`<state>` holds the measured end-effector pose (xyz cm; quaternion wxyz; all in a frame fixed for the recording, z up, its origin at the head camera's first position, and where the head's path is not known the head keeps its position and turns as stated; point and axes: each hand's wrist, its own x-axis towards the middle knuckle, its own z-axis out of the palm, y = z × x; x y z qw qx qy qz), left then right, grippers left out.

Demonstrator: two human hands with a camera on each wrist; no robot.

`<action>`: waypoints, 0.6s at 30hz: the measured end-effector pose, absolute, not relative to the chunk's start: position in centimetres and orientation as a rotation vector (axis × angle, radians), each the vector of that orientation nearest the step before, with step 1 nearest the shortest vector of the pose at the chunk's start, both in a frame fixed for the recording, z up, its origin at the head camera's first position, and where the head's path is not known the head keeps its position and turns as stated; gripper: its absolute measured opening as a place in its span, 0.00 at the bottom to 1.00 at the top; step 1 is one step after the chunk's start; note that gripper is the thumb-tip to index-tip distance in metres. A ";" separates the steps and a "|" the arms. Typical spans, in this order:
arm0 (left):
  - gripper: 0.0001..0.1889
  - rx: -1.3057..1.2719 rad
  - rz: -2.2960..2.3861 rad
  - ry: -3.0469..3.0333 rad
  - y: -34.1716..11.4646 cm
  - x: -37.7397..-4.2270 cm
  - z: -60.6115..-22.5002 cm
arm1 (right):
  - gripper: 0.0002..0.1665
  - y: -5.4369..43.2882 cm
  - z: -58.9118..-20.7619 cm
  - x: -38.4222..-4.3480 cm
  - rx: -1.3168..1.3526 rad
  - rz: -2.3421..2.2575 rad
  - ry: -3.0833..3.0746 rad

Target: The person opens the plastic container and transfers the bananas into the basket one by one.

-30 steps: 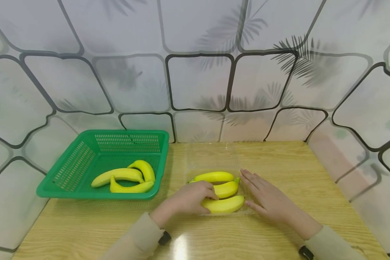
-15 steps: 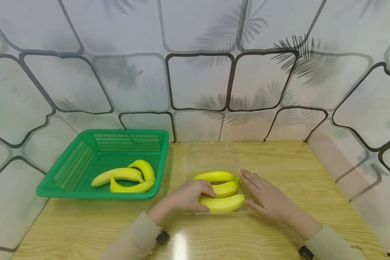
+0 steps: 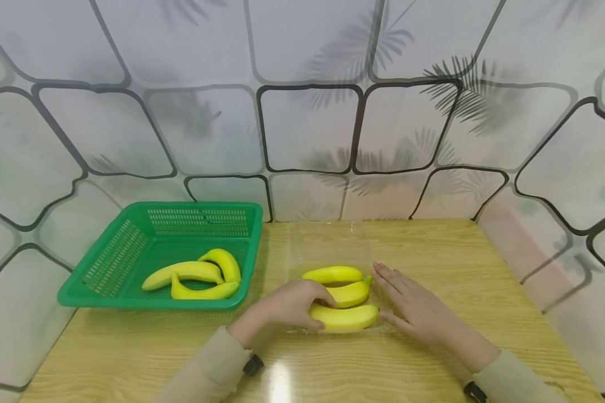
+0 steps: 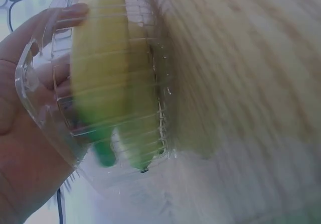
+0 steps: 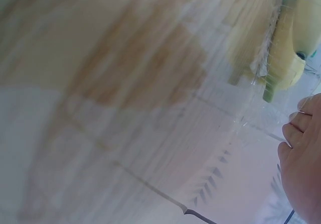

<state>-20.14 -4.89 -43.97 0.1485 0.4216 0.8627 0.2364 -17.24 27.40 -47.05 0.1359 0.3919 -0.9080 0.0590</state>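
A clear plastic clamshell box (image 3: 380, 327) lies with its lid (image 3: 327, 240) folded back, bananas in its base. Lengthwise across it are a back banana (image 3: 333, 274), a middle banana (image 3: 350, 294) and a near banana (image 3: 345, 318). My left hand (image 3: 294, 305) reaches in over the left side and grips the near banana's left end between thumb and fingers. In the left wrist view, the box's ribbed wall (image 4: 135, 83) partly covers the fingers and bananas. My right hand (image 3: 415, 308) has straight fingers, held against the box's right side.
A green slotted basket (image 3: 252, 240) stands to the left, with three bananas inside: a long banana (image 3: 181, 273), a curved banana (image 3: 225, 263) and a front banana (image 3: 204, 292). The wooden table (image 3: 443, 246) meets a patterned backdrop (image 3: 307, 129) behind and at the sides.
My left hand has shifted slightly left, and the near banana has moved slightly within the box. My right hand stays in place, as do the basket and its bananas.
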 end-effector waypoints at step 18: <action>0.22 1.187 0.800 2.451 -5.6 -20.2 -43.6 | 0.44 27.5 -47.2 -17.4 1.143 0.171 -2.605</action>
